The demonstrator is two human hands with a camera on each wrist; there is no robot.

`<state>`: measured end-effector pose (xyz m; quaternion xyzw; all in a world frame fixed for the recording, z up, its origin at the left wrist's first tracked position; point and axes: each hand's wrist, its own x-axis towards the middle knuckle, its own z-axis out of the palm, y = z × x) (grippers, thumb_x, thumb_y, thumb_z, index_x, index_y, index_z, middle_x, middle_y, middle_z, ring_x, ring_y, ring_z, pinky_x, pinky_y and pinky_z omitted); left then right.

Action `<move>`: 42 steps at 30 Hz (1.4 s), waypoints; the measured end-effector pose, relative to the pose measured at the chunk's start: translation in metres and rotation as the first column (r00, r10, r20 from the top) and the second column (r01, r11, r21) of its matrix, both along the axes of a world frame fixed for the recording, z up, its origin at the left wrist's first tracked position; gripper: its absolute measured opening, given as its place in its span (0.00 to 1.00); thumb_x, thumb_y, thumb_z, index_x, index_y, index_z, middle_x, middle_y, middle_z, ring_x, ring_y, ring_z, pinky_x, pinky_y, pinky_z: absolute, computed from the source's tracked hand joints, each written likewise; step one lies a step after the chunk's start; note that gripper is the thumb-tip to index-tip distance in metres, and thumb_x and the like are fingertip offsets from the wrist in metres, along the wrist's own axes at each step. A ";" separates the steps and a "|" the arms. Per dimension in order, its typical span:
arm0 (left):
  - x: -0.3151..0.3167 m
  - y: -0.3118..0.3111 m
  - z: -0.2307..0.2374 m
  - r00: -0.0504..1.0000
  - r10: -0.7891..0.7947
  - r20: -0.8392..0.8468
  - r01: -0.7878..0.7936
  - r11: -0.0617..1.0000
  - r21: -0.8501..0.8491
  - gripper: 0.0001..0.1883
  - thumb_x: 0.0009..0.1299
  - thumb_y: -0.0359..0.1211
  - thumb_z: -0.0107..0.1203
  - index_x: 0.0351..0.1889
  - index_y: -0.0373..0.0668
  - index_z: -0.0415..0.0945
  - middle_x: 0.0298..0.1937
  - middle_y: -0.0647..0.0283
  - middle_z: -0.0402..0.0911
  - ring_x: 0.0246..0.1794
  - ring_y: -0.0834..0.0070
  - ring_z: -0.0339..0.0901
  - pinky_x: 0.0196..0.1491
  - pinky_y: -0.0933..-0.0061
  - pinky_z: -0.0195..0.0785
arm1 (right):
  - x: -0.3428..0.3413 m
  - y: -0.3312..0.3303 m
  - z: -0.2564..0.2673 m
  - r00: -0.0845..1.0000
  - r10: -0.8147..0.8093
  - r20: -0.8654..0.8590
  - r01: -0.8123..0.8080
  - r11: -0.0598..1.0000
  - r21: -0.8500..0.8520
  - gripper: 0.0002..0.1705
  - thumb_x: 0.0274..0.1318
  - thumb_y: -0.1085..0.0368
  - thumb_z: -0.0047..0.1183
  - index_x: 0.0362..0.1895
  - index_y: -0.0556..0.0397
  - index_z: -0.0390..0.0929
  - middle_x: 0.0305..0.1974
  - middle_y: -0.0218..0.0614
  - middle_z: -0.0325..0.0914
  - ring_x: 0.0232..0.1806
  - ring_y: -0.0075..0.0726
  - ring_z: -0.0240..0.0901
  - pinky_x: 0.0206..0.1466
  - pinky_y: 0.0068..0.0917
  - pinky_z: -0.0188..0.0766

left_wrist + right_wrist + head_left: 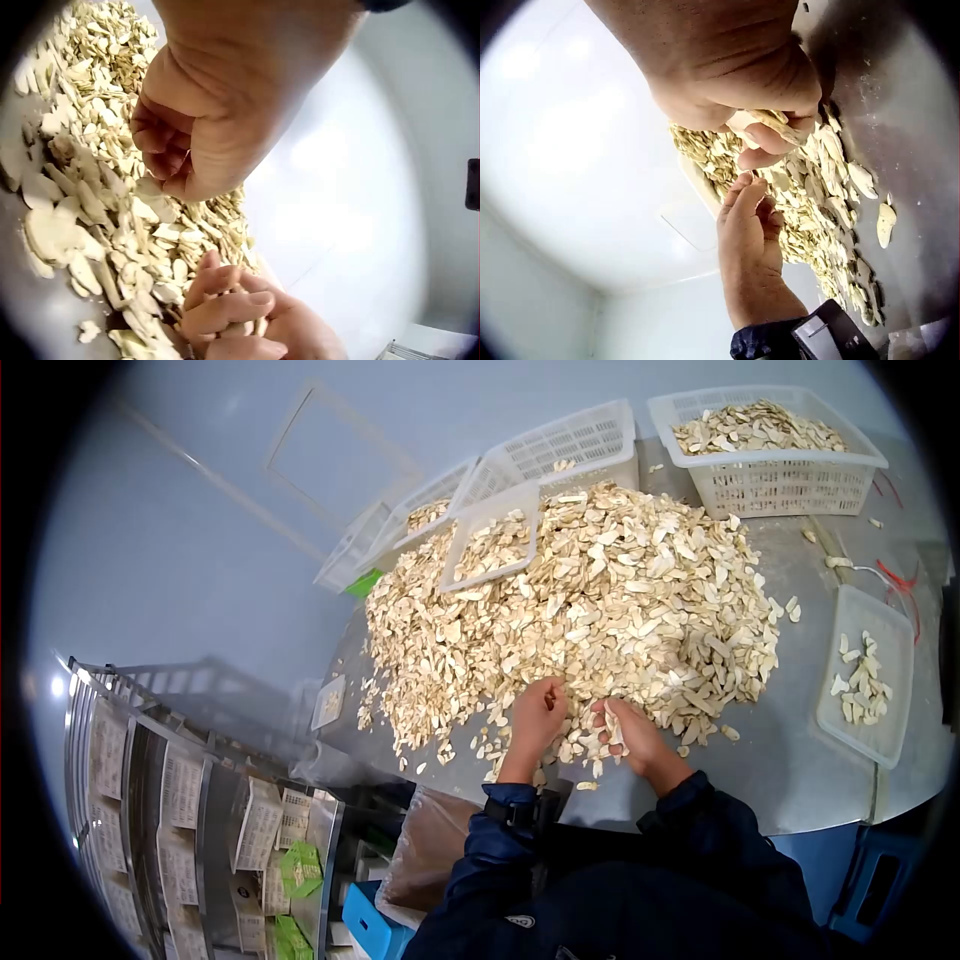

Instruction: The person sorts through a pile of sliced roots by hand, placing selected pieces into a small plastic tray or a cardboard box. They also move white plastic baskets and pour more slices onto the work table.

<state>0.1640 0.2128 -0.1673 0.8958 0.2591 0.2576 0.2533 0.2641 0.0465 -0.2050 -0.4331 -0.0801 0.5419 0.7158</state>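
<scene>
A wide heap of pale dried slices (pixel 600 590) covers much of the metal table. At its near edge, my left hand (pixel 538 718) hovers with fingers curled in. The left wrist view shows the thumb tip of the left hand (pixel 214 112) meeting the forefinger, and no slice shows between them. Just to the right, my right hand (pixel 635 735) curls round a few slices (pixel 776 124), which stick out between its fingers and palm. Both hands are close together over loose slices, and the right palm is partly hidden by its own fingers.
White plastic baskets (pixel 780 485) holding slices line the back. A small tray (pixel 535 550) leans on the heap. A shallow tray (pixel 838 725) with some slices lies at right, beside red string (pixel 900 576). A rack (pixel 205 800) and blue stool (pixel 372 922) stand lower left.
</scene>
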 end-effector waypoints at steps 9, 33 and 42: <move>-0.008 0.005 -0.021 0.983 -0.141 -0.117 0.160 0.972 0.174 0.14 0.62 0.28 0.61 0.47 0.42 0.81 0.36 0.58 0.82 0.35 0.61 0.81 0.39 0.67 0.75 | -0.001 0.000 0.001 0.999 -0.011 0.051 0.013 0.999 -0.036 0.19 0.70 0.48 0.42 0.44 0.46 0.77 0.35 0.24 0.72 0.30 0.22 0.67 0.29 0.23 0.59; 0.002 -0.016 -0.028 0.984 0.000 -0.179 0.010 0.999 0.052 0.14 0.67 0.33 0.60 0.50 0.42 0.81 0.33 0.56 0.84 0.31 0.61 0.83 0.35 0.63 0.75 | 0.004 -0.002 -0.002 0.999 -0.016 0.049 0.016 1.000 -0.006 0.17 0.70 0.52 0.42 0.52 0.46 0.75 0.36 0.25 0.72 0.30 0.23 0.68 0.30 0.23 0.61; -0.012 0.007 -0.021 1.000 0.017 -0.023 -0.017 1.000 -0.023 0.11 0.70 0.30 0.59 0.47 0.35 0.81 0.27 0.62 0.81 0.25 0.77 0.77 0.32 0.74 0.71 | 0.003 0.001 -0.006 0.998 -0.023 0.057 0.023 1.000 0.010 0.18 0.71 0.51 0.41 0.54 0.45 0.74 0.38 0.27 0.74 0.30 0.22 0.68 0.29 0.23 0.61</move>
